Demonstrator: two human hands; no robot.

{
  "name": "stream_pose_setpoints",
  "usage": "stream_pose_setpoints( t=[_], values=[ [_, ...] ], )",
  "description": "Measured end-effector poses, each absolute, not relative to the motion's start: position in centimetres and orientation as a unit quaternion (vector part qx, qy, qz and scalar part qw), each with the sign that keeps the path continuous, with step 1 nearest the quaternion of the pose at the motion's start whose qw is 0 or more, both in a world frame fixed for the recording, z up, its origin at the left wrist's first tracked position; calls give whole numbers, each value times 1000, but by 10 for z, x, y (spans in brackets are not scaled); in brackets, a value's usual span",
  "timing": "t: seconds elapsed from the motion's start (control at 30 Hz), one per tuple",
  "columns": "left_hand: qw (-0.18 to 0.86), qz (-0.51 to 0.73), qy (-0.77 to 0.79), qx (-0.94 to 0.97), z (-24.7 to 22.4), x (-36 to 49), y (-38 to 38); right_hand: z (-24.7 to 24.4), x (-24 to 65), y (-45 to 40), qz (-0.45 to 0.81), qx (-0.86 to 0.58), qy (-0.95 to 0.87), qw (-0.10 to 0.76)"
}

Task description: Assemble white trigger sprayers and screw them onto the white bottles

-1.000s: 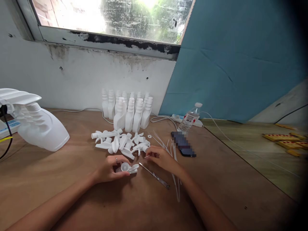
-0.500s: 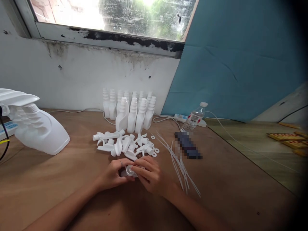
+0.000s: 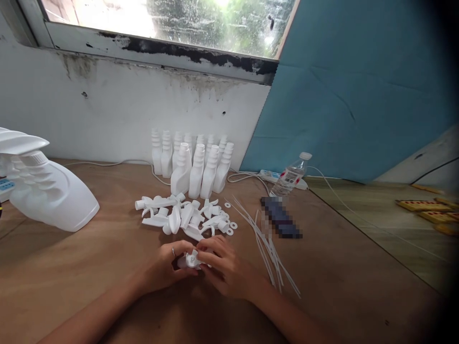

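- White plastic spray head (image 3: pixel 192 259) is between the two hands, just before the loose sprayer parts (image 3: pixel 175 220)
- Left hand (image 3: pixel 161 265) grips its body; right hand (image 3: pixel 229 270) pinches its other side, probably fitting something inside the cap
- Next move seems to need steady pressing

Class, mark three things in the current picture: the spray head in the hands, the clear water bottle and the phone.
Spray head (image 3: pixel 192 259), head view: on its round white end.
Water bottle (image 3: pixel 289 177), head view: on its label.
Phone (image 3: pixel 281 218), head view: on its dark, pixelated middle.
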State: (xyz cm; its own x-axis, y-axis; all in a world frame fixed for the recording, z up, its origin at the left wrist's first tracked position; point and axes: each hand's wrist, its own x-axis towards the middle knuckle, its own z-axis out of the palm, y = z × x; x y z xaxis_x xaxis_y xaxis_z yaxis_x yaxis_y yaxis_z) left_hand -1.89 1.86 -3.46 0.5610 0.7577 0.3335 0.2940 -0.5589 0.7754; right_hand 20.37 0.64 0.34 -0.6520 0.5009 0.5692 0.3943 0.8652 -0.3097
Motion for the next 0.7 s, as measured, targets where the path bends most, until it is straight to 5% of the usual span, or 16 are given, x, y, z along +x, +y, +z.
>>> stream_pose_setpoints(
  t=[0.33,0.7],
  values=[
    [214,366,237,874,-28,-20,21,0,200,9,70,-243,-918,306],
    [213,375,231,872,-22,-20,20,-5,197,9,95,-223,-914,326]
  ],
)
